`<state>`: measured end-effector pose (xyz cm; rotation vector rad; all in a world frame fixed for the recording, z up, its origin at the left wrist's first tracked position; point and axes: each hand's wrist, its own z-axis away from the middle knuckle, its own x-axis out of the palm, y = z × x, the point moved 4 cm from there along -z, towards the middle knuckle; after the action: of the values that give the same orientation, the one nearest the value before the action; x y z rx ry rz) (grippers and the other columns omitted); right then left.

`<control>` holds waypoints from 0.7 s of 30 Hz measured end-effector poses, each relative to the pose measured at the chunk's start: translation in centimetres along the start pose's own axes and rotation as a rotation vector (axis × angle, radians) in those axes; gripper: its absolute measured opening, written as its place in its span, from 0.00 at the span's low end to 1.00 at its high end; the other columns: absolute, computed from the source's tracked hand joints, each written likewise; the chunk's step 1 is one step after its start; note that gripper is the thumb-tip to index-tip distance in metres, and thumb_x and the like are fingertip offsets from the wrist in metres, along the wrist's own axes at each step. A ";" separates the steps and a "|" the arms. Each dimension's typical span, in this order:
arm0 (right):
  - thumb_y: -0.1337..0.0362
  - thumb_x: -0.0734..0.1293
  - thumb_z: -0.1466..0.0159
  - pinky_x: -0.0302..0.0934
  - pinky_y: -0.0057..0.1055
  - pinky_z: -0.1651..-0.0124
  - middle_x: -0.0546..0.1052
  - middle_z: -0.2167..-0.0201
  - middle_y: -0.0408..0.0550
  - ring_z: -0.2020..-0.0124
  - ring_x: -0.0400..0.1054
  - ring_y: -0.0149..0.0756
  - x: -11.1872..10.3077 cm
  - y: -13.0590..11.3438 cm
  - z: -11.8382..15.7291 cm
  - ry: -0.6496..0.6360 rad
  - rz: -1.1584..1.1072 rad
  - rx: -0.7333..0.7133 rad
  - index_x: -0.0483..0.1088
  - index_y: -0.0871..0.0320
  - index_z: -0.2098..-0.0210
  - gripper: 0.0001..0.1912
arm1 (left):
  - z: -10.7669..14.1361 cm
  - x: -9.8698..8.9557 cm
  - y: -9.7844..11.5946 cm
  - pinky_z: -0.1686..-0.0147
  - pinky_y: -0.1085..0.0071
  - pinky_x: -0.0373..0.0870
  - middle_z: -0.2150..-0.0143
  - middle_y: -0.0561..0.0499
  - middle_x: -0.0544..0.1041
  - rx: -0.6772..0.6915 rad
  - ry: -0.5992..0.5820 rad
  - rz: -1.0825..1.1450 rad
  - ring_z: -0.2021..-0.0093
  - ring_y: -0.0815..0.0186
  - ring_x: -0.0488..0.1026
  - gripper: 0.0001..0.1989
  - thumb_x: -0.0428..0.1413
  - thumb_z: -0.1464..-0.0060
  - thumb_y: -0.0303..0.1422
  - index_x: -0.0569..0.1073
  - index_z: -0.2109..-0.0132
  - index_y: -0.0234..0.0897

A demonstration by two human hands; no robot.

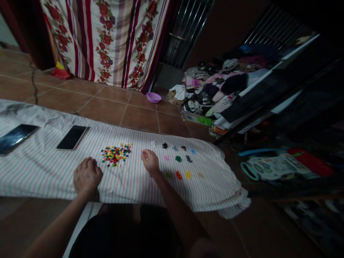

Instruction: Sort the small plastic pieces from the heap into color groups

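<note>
My right hand is raised a little over the striped cloth, thumb and fingers pinched on a small light blue piece. To its left lies a mixed heap of small coloured pieces. On its other side sit several small single-colour groups, among them black pieces, pink pieces, dark green pieces, orange-red pieces and yellow pieces. My right forearm partly covers a dark group. My left hand rests on the cloth near the heap, fingers curled under and their tips hidden.
A striped cloth covers the long table. Two phones lie at the left, a black-screened phone and a larger phone. Beyond are a tiled floor, a purple basin, a floral curtain and a clothes pile.
</note>
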<state>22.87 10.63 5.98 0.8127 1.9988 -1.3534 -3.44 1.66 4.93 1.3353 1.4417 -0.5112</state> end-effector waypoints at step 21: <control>0.63 0.59 0.43 0.60 0.29 0.62 0.77 0.69 0.47 0.67 0.68 0.36 -16.6 18.4 2.1 0.373 0.228 0.549 0.75 0.58 0.61 0.16 | -0.1 -0.4 0.5 0.47 0.53 0.64 0.44 0.37 0.71 -0.024 -0.048 -0.017 0.44 0.49 0.68 0.18 0.45 0.45 0.32 0.70 0.50 0.32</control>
<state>47.72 11.45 6.98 1.5897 1.7236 -1.7330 -3.12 1.68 5.50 1.2844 1.4171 -0.5325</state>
